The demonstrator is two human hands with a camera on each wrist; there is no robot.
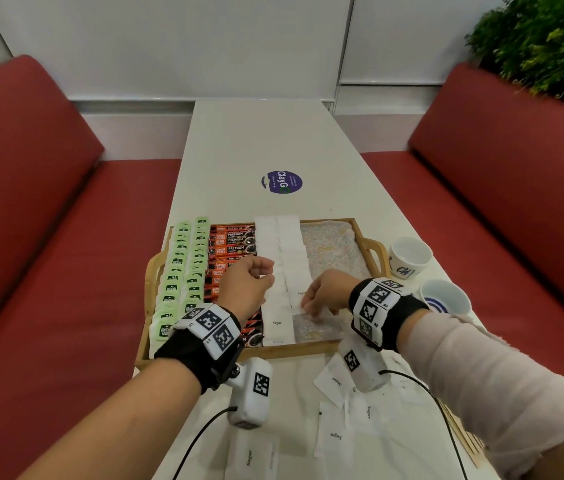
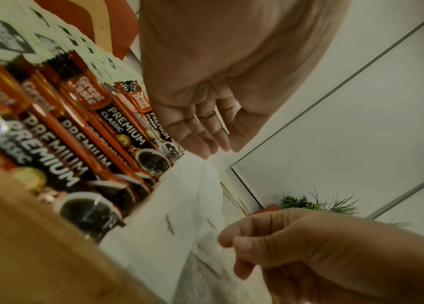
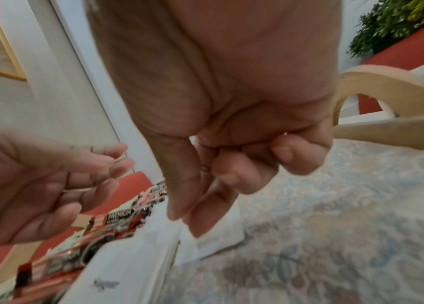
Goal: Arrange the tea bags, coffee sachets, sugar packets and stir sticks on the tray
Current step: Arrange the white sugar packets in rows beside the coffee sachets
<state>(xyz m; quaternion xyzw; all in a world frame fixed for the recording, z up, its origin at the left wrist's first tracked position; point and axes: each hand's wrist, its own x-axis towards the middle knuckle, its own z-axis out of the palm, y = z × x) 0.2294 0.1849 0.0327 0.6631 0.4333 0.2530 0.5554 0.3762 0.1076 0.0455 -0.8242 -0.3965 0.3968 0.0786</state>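
A wooden tray [image 1: 294, 350] holds two columns of green tea bags [image 1: 183, 271], a column of orange-black coffee sachets [image 1: 232, 244] and two columns of white sugar packets [image 1: 280, 244]. My right hand [image 1: 322, 296] is low over the near end of the right sugar column; thumb and forefinger [image 3: 179, 205] pinch the edge of a sugar packet [image 1: 295, 301] lying there, the other fingers curled. My left hand [image 1: 249, 282] hovers above the line between coffee and sugar, its fingers [image 2: 200, 131] loosely bent and holding nothing. Wooden stir sticks [image 1: 464, 441] lie on the table under my right forearm.
Several loose sugar packets [image 1: 336, 434] lie on the white table in front of the tray. The tray's right part shows bare patterned liner [image 1: 336, 251]. Two white cups [image 1: 408, 258] stand right of the tray. Red benches [image 1: 31, 237] flank the table.
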